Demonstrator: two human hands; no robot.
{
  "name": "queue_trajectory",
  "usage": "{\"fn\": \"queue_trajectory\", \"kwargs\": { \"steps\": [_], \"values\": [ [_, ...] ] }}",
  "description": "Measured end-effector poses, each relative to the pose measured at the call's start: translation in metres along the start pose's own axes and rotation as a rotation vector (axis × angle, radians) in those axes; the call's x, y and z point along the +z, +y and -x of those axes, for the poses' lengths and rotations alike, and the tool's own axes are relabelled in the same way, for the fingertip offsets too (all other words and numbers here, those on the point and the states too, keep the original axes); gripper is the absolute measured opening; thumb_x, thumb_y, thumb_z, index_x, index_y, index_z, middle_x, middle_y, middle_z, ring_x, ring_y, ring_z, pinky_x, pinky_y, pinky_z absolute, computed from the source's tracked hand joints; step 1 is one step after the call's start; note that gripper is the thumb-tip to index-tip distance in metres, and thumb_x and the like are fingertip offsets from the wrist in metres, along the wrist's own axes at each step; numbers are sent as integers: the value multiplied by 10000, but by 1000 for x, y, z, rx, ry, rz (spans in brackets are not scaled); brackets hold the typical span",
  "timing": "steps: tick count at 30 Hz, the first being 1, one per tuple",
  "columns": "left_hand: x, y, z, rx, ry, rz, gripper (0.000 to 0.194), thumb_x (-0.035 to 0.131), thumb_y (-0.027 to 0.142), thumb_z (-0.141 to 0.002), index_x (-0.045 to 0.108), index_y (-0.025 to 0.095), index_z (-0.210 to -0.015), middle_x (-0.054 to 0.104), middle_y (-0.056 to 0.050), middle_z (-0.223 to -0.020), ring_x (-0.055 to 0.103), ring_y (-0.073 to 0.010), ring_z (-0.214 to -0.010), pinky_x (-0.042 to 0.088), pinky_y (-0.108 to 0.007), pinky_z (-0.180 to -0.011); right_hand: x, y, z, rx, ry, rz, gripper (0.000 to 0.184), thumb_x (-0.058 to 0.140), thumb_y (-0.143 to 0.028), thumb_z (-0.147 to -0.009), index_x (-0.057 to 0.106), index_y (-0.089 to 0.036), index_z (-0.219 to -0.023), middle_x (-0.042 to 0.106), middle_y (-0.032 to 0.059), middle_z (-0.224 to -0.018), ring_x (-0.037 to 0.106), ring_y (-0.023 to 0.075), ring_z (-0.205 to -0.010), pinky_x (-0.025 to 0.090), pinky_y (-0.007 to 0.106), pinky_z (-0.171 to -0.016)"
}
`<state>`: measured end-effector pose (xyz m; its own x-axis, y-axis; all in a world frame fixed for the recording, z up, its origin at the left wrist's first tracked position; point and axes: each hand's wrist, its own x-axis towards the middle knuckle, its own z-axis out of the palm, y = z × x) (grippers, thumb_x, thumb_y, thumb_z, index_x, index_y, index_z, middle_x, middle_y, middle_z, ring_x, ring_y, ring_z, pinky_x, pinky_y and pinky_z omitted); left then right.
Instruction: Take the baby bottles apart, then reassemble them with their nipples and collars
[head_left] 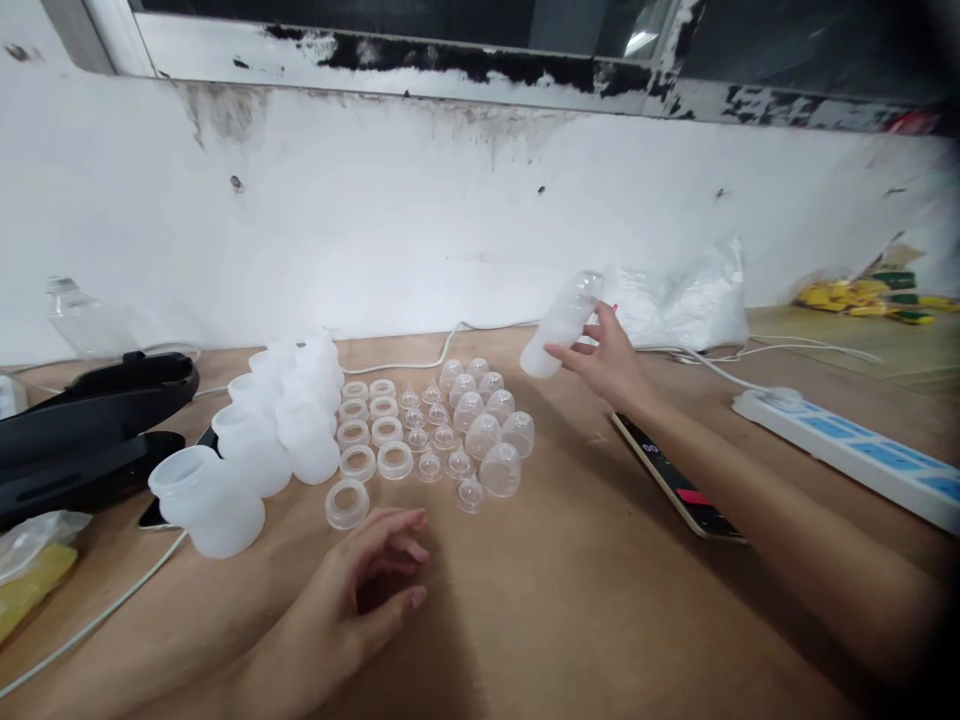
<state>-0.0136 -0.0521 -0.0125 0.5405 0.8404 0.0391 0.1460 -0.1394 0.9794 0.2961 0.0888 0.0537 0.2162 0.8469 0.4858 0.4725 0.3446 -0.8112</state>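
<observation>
My right hand (607,355) grips a frosted baby bottle (556,328) with a clear cap on top, tilted above the far part of the table. My left hand (367,590) hovers low over the table, fingers loosely curled and apart, holding nothing. Just beyond it lies a clear collar ring (347,504), the nearest of two columns of rings. Beside them sit several clear nipples (429,465) and domed caps (501,470) in rows. To the left, several open frosted bottle bodies (217,505) stand in two rows.
A phone (675,480) lies under my right forearm, with a white power strip (847,450) further right. Clear plastic bags (682,305) rest against the wall. A black object (90,430), a clear bottle (86,315) and a yellow packet (37,570) are at left. White cables cross the table.
</observation>
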Motion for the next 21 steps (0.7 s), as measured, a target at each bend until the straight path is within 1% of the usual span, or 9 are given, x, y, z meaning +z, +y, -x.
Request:
{"fn": "queue_trajectory", "kwargs": {
  "steps": [2, 4, 6, 8, 11, 15, 18, 21],
  "values": [
    [1, 0, 0, 9, 7, -6, 402, 515, 196, -789, 432, 310, -1165, 501, -20, -1049, 505, -170, -986, 403, -342, -900, -6, 27, -11, 55, -24, 79, 720, 661, -291, -587, 293, -225, -1202, 527, 125, -1115, 598, 263, -876, 523, 425, -685],
    [1, 1, 0, 9, 4, -10, 381, 512, 196, -794, 443, 299, -1154, 503, -24, -1046, 510, -170, -975, 407, -342, -891, -5, 50, -15, 42, -60, 179, 711, 636, -286, -613, 264, -192, -1212, 522, 145, -1113, 595, 254, -880, 522, 388, -680],
    [0, 2, 0, 8, 3, -6, 363, 503, 201, -804, 448, 288, -1151, 504, -29, -1045, 513, -171, -969, 409, -345, -887, 0, 66, -17, 32, -73, 234, 691, 631, -278, -619, 276, -154, -1199, 508, 169, -1119, 586, 257, -893, 510, 377, -691],
    [0, 3, 0, 5, 3, 3, 348, 497, 207, -809, 452, 279, -1147, 501, -34, -1046, 516, -170, -960, 411, -345, -882, 7, 75, -19, 32, -64, 268, 645, 633, -273, -614, 323, -120, -1159, 478, 198, -1142, 572, 270, -914, 493, 387, -720],
    [0, 5, 0, -7, -1, 11, 339, 499, 217, -810, 453, 262, -1143, 496, -41, -1035, 518, -166, -948, 412, -342, -877, 15, 78, -24, 35, -56, 321, 563, 629, -270, -618, 385, -104, -1098, 475, 209, -1135, 560, 285, -925, 471, 411, -752],
    [0, 7, -1, -23, -5, 13, 339, 504, 203, -803, 455, 248, -1136, 498, -41, -1020, 515, -165, -953, 411, -337, -876, 21, 71, -27, 36, -48, 376, 506, 637, -262, -614, 426, -139, -1057, 520, 176, -1080, 544, 301, -952, 459, 431, -768],
    [0, 7, -1, -14, -9, 4, 338, 503, 184, -799, 464, 239, -1130, 501, -43, -1020, 520, -168, -949, 420, -332, -865, 22, 68, -25, 29, -44, 398, 493, 650, -266, -606, 440, -151, -1036, 532, 167, -1061, 537, 311, -963, 458, 439, -765],
    [1, 6, 0, 12, -17, -9, 343, 493, 156, -800, 467, 243, -1131, 502, -42, -1021, 525, -163, -944, 430, -325, -856, 22, 67, -24, 14, -43, 395, 533, 653, -269, -607, 426, -122, -1067, 541, 178, -1036, 549, 315, -936, 466, 448, -743]
  ]
}}
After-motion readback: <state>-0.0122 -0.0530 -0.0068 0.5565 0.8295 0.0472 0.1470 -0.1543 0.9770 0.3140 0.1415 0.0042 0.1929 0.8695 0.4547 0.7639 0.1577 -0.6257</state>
